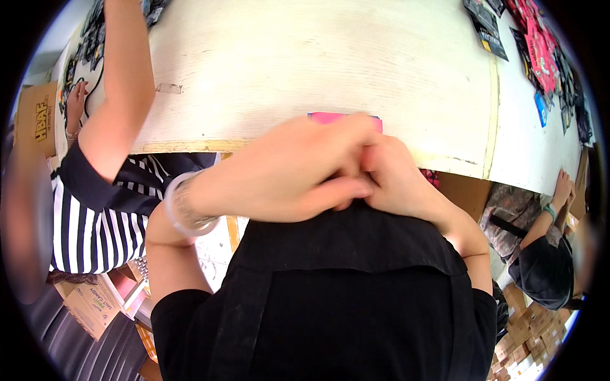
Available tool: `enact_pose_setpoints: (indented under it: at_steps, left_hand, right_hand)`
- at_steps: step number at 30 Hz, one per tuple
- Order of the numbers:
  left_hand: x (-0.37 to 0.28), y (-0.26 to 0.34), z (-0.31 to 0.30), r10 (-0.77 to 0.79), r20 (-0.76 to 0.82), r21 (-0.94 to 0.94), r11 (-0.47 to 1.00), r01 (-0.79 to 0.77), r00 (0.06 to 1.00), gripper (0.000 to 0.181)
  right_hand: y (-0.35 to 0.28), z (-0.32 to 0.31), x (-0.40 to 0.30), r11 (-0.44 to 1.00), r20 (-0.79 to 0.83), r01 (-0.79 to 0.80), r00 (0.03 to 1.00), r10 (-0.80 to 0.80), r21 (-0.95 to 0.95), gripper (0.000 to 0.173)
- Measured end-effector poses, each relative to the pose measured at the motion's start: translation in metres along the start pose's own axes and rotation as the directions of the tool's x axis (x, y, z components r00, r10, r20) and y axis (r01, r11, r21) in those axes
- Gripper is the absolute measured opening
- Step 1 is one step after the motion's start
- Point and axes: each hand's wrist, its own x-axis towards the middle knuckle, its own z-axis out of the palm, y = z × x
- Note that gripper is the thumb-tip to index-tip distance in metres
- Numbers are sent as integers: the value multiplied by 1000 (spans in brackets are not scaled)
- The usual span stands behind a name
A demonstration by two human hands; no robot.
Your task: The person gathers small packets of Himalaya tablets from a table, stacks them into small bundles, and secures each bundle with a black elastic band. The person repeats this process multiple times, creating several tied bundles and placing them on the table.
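My left hand, with a white bangle at the wrist, reaches across in front of my chest. Its fingers curl against my right hand, and the two meet near the table's front edge. Blur and overlap hide the fingertips, so whether anything is pinched between them does not show. Just beyond the hands a flat pink item with dark blue edges peeks out. Most of it is covered by my hands, and I cannot tell whether it lies on the table or is held. A black apron sits below.
The white table spreads ahead. Black packets and pink packets lie at the far right. At my left a co-worker's bare arm extends over the table; another person's hands are at the right edge. Cartons stand behind.
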Motion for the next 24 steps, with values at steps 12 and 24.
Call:
enact_pose_setpoints:
  at_steps: [12,24]
  left_hand:
    - [-15,-33,-6,16,-258,112,994,14,966,45]
    - [-12,-63,24,399,-206,552,801,-231,894,10]
  right_hand:
    - [18,9,-7,911,-186,-24,976,110,411,14]
    - [30,11,-8,318,-152,45,934,322,947,21]
